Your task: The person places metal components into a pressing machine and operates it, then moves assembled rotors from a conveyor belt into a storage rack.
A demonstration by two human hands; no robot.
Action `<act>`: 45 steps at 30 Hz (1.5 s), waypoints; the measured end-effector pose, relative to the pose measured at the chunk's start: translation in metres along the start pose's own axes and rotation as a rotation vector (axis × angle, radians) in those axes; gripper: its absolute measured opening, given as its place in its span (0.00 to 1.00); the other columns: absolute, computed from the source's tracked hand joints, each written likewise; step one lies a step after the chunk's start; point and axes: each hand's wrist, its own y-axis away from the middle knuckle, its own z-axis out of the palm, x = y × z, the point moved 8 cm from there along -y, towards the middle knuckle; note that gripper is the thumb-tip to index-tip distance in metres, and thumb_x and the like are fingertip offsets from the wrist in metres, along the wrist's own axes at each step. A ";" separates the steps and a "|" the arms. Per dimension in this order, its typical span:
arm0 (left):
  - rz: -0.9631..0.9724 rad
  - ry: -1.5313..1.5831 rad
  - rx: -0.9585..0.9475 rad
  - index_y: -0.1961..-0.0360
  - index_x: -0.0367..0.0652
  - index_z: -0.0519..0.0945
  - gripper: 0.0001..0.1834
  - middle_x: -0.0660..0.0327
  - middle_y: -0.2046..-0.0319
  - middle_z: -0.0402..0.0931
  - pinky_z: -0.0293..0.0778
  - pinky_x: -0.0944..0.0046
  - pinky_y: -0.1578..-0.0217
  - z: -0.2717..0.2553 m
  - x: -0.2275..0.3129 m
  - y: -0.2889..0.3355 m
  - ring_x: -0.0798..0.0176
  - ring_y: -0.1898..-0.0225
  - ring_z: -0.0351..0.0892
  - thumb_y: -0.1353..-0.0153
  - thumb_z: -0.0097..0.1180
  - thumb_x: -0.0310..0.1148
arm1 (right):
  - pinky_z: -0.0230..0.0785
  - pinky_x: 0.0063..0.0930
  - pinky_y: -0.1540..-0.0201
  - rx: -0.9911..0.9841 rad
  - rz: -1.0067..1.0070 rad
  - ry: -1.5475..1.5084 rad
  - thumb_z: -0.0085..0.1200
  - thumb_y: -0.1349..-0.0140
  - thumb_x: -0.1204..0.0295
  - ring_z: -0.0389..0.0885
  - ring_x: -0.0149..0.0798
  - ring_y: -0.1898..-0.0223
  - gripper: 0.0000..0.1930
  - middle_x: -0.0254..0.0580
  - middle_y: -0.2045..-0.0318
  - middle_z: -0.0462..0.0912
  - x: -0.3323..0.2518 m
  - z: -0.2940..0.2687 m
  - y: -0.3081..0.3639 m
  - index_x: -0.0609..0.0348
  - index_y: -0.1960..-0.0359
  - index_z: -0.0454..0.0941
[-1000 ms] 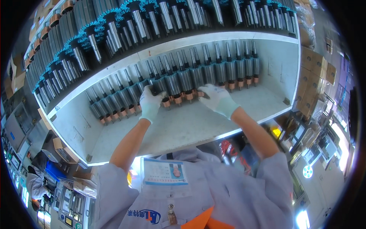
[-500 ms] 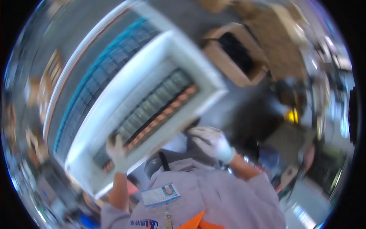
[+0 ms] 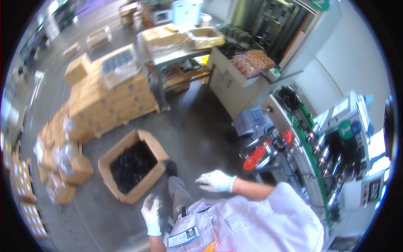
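Observation:
My left hand (image 3: 152, 215), in a white glove with greyish fingertips, is held low beside the near corner of an open cardboard box (image 3: 156, 179). Its fingers are loosely bent and apart, and I see nothing held in them. Many small black parts (image 3: 133, 166) fill that box. In front of my body, to the right of my trouser leg, hovers my right hand (image 3: 216, 181), also white-gloved. Its fingers point left, loosely extended, with nothing in them. Neither hand touches the box.
Stacked cartons (image 3: 111, 98) stand on a pallet at the far left. A workbench (image 3: 180, 53) bears open boxes at the back. To the right are a grey cabinet (image 3: 235, 92), a clear plastic crate (image 3: 252, 122), a coiled red hose (image 3: 255, 158) and a green-edged conveyor line (image 3: 308, 155).
My body and view have turned right, away from the white bin of parts that my left hand was reaching into. The bin is out of view, and the cardboard box now lies in front at left.

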 end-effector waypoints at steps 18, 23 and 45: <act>1.171 -0.737 -1.167 0.49 0.45 0.84 0.18 0.55 0.58 0.79 0.77 0.56 0.54 0.737 0.281 -0.354 0.53 0.56 0.82 0.39 0.65 0.39 | 0.73 0.39 0.45 0.732 0.947 -0.339 0.53 0.33 0.59 0.81 0.51 0.48 0.18 0.50 0.51 0.84 0.270 -0.204 -0.032 0.53 0.47 0.81; 1.524 -0.937 -1.271 0.54 0.55 0.85 0.14 0.53 0.59 0.77 0.76 0.51 0.56 0.874 0.268 -0.357 0.48 0.56 0.80 0.40 0.61 0.43 | 0.75 0.39 0.47 0.975 1.081 -0.363 0.54 0.33 0.62 0.83 0.53 0.51 0.17 0.53 0.53 0.85 0.348 -0.267 -0.022 0.57 0.48 0.82; -0.095 -0.453 -1.710 0.49 0.29 0.80 0.17 0.58 0.58 0.83 0.82 0.64 0.50 1.021 0.340 -0.596 0.66 0.57 0.83 0.33 0.63 0.31 | 0.70 0.37 0.38 1.780 1.057 -0.315 0.70 0.44 0.63 0.77 0.45 0.41 0.47 0.57 0.37 0.73 0.772 -0.695 -0.051 0.65 0.27 0.56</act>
